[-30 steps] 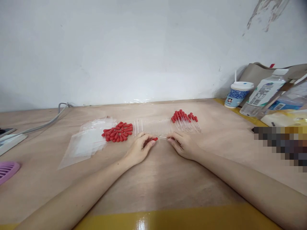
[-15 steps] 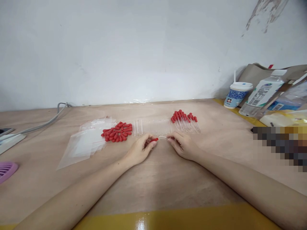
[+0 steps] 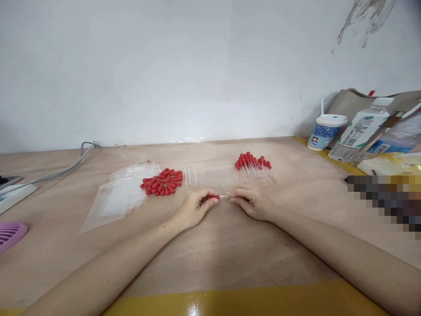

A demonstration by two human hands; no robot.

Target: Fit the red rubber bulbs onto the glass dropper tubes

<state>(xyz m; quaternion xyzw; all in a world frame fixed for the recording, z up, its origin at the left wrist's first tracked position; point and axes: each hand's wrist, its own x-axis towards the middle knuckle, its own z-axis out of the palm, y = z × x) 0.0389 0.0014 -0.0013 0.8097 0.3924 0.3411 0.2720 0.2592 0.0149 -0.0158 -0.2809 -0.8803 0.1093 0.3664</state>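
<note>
Between its thumb and fingers my left hand (image 3: 198,206) pinches a red rubber dropper bulb (image 3: 213,197), open end facing right. My right hand (image 3: 251,202) is closed on a clear glass dropper tube (image 3: 224,197), whose left end meets the bulb's mouth; whether it is inside cannot be seen. Behind my hands lies a row of clear tubes (image 3: 210,174). To their left is a heap of loose red bulbs (image 3: 161,182). On the right, several droppers with red bulbs fitted (image 3: 253,166) lie side by side, tips toward me.
Clear zip bags (image 3: 115,197) are fanned out at the left, near a grey cable (image 3: 70,168) and a pink slatted object (image 3: 11,236). A paper cup (image 3: 325,131), a plastic bottle (image 3: 360,129) and a grey bag (image 3: 348,103) stand at the back right, by the wall.
My hands have come together slightly lower in view. The tube's end, apart from the bulb before, now meets it in line.
</note>
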